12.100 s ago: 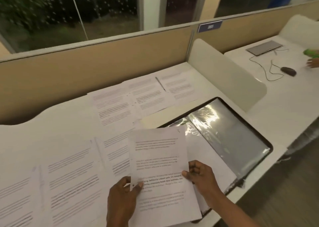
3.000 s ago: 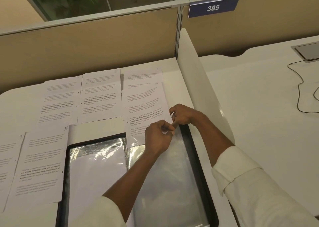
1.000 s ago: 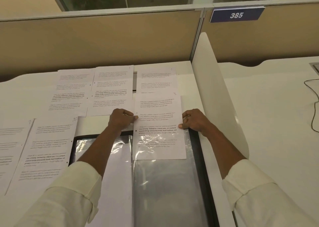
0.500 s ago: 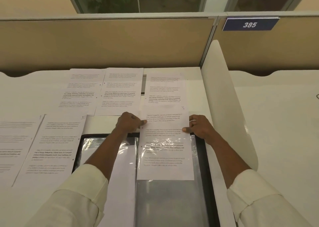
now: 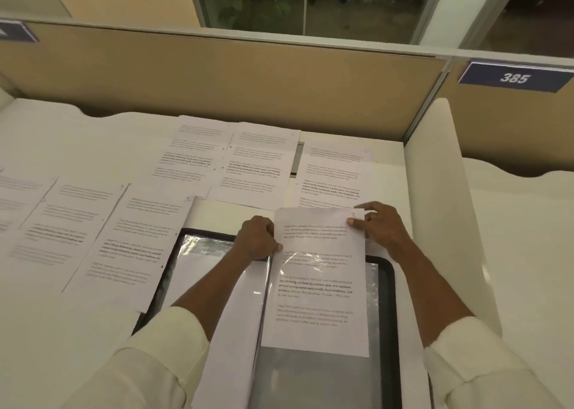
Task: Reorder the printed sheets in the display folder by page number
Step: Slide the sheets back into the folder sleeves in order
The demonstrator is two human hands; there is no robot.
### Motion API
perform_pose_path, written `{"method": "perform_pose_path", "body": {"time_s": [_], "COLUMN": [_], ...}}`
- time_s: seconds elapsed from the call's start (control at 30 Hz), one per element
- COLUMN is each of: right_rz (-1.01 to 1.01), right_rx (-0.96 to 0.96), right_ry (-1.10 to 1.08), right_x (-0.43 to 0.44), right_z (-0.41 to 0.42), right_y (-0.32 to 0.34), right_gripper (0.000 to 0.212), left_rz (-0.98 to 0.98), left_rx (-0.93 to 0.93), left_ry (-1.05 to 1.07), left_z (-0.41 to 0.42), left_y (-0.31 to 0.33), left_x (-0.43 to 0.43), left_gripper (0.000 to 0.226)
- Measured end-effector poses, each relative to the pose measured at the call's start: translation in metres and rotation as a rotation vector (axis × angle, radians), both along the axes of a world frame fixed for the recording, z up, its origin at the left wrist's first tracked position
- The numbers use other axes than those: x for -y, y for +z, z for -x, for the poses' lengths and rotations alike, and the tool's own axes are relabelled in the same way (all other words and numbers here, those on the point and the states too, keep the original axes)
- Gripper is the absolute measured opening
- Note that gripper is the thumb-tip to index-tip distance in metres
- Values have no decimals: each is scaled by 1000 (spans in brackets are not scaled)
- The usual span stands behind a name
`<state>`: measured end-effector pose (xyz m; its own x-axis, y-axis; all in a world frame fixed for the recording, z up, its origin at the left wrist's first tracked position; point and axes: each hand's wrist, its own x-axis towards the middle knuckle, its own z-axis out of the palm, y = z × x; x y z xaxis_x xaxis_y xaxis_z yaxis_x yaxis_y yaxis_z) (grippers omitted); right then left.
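my left hand [image 5: 259, 237], right hand [image 5: 380, 226]: pinching white printed sheet [image 5: 316, 287], half-sleeved in black plastic display folder [image 5: 390, 300]; next, probably: seat fully.

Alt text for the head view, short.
A person's left hand and right hand hold a printed sheet by its edges, lower part inside the right pocket of an open display folder on a desk. Other sheets lie spread beyond and left of it.
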<state>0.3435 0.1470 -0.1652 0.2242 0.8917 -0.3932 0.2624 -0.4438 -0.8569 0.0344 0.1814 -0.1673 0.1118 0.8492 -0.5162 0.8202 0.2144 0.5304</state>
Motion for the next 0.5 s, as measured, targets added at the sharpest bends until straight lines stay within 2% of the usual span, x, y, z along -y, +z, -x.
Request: {"method": "perform_pose_path", "body": {"time_s": [0.13, 0.27, 0.5], "right_rz": [50, 133, 126], "right_rx": [262, 513, 528], "right_ry": [432, 774, 976], "right_x": [-44, -83, -101], "right_z": [9, 21, 56], "right_y": [16, 27, 16], "right_gripper": [34, 35, 28], "left_rz": [-149, -358, -505], "left_rx": [35, -85, -184], "left_ry": [93, -26, -125], "left_z": [2, 5, 37], "left_y": [4, 10, -16], "left_x": [26, 80, 214], "left_gripper": [36, 41, 61]}}
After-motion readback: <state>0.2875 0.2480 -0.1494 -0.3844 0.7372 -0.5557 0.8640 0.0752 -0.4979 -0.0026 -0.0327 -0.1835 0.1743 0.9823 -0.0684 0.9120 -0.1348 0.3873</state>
